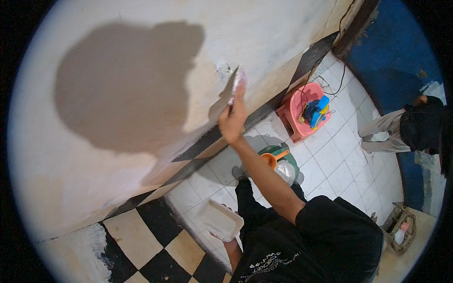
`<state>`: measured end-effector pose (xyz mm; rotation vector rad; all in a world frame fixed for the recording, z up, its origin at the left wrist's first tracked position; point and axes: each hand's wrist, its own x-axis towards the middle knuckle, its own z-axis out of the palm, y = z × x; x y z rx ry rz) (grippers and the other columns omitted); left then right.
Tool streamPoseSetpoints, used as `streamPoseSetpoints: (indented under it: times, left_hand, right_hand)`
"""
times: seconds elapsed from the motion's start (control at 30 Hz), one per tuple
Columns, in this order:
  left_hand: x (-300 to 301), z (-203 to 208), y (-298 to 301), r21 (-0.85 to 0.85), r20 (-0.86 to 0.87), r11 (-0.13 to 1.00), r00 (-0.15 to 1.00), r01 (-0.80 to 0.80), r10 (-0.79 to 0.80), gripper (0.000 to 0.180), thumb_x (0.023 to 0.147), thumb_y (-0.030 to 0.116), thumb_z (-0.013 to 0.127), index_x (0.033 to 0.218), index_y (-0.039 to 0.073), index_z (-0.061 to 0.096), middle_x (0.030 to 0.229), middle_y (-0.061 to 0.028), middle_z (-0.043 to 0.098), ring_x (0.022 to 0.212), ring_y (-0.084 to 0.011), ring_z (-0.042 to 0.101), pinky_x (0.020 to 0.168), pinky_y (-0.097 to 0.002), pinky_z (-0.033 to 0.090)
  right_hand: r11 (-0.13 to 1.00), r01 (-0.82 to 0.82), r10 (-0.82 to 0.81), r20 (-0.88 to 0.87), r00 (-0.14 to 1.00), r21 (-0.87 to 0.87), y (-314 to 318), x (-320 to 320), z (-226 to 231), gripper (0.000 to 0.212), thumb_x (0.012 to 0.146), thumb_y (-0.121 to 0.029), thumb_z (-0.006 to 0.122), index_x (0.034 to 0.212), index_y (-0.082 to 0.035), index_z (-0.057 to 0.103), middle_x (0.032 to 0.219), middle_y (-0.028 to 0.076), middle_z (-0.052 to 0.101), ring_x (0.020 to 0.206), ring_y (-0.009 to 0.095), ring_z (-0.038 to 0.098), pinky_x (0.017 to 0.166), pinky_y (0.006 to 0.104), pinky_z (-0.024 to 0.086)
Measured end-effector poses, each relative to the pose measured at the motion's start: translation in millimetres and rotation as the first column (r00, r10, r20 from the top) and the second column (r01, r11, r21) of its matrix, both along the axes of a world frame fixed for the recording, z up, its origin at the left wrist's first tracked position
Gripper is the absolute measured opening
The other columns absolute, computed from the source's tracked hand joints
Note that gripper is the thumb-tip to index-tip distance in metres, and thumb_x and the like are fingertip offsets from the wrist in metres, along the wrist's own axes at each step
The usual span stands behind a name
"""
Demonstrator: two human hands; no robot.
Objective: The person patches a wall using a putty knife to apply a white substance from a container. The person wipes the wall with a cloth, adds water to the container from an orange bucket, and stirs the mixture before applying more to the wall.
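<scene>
My right hand [232, 123] is raised to the wall [278, 28], its fingers closed round a flat putty scraper [239, 79] with a whitish, smeared face. The scraper lies close along the wall, beside a small rough, chipped patch [225, 69]; whether its edge touches cannot be made out. Lower down, my left hand [228, 239] grips a shallow white rectangular tray [221, 220] from beneath, mostly hidden by it. The tray's inside looks pale, and how much paste it holds is unclear.
Between my feet stands a green tub [293, 157] with an orange dipper [269, 160] and a whitish bag [285, 170]. A pink plastic stool [297, 127] carries a blue-and-yellow device [315, 112]. Another person [384, 132] stands at right. A dark cable [343, 78] hangs by the wall.
</scene>
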<state>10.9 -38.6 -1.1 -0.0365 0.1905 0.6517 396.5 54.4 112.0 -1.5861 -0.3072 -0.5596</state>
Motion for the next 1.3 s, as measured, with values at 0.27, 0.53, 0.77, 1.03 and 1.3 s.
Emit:
streamPoseSetpoints:
  times: [0.27,0.53,0.77,1.03,1.3]
  left_hand:
    - [-4,9,5,0.125,-0.085,0.992,0.996,0.03,-0.019,0.083,0.078,0.052,0.065,0.145,0.017,0.029,0.144,-0.0169,0.031,0.128,-0.0419,0.035,0.104,-0.0646,0.023]
    - [0,11,4,0.145,-0.085,0.989,0.996,0.028,-0.016,0.083,0.079,0.051,0.066,0.145,0.017,0.028,0.144,-0.0178,0.032,0.128,-0.0422,0.036,0.104,-0.065,0.024]
    - [1,11,5,0.119,-0.063,0.993,0.998,0.022,-0.015,0.082,0.08,0.052,0.064,0.145,0.016,0.028,0.143,-0.02,0.034,0.126,-0.0427,0.039,0.103,-0.0659,0.026]
    - [8,8,5,0.125,-0.061,0.992,0.998,-0.004,0.012,0.08,0.082,0.054,0.06,0.145,0.015,0.029,0.141,-0.0224,0.037,0.124,-0.0436,0.042,0.101,-0.0676,0.028]
    - [0,-16,6,0.076,-0.132,0.993,0.988,0.092,-0.082,0.095,0.071,0.051,0.073,0.146,0.018,0.025,0.145,-0.0163,0.03,0.13,-0.0399,0.033,0.106,-0.0646,0.023]
  right_hand:
    - [0.9,-0.434,0.434,-0.002,0.901,-0.035,12,-111,-10,0.064,0.071,0.016,0.041,0.135,0.011,0.037,0.141,0.031,0.035,0.133,0.041,0.034,0.108,0.0367,0.03]
    - [0.997,-0.07,0.071,-0.093,0.993,0.021,-13,-38,5,0.064,0.072,0.016,0.042,0.135,0.011,0.036,0.138,0.031,0.04,0.127,0.037,0.045,0.1,0.0345,0.04]
    - [0.984,-0.173,0.174,-0.021,0.984,0.046,23,-85,35,0.062,0.074,0.015,0.041,0.135,0.01,0.038,0.137,0.031,0.041,0.127,0.039,0.044,0.1,0.0336,0.039]
    - [0.948,-0.309,0.317,-0.181,0.931,0.072,-71,-78,-1,0.039,0.088,0.006,0.049,0.126,0.002,0.052,0.111,0.017,0.062,0.083,0.028,0.064,0.073,0.0337,0.052]
    - [0.633,-0.126,0.742,-0.551,0.382,0.764,-179,6,-17,0.007,0.091,-0.009,0.053,0.087,-0.004,0.052,0.072,0.005,0.054,0.062,0.015,0.056,0.053,0.0313,0.045]
